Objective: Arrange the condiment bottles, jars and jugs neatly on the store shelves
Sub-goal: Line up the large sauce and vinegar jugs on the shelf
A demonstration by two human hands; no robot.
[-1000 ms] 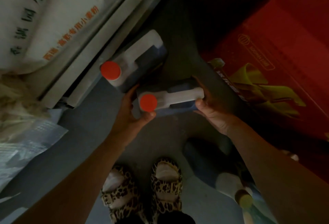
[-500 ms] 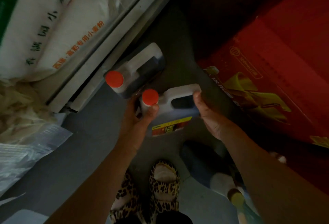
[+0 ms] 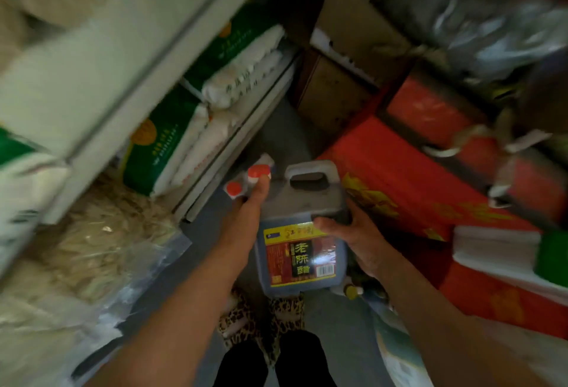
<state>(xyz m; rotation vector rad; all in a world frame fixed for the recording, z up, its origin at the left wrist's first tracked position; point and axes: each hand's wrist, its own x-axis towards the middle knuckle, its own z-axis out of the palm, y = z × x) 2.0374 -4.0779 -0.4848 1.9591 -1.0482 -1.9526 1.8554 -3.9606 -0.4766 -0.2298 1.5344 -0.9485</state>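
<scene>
cramped store aisle: vinegar jug in hand, not shelved.
left hand and right hand each grip it; second jug waits on the floor.

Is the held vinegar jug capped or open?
Capped: an orange cap sits on the vinegar jug, under the left hand fingertips.

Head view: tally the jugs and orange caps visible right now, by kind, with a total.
Jugs: 2, the labelled dark jug held by the left hand and right hand, and a second jug mostly hidden behind it.
Orange caps: 2, at and.
Total: 4.
</scene>
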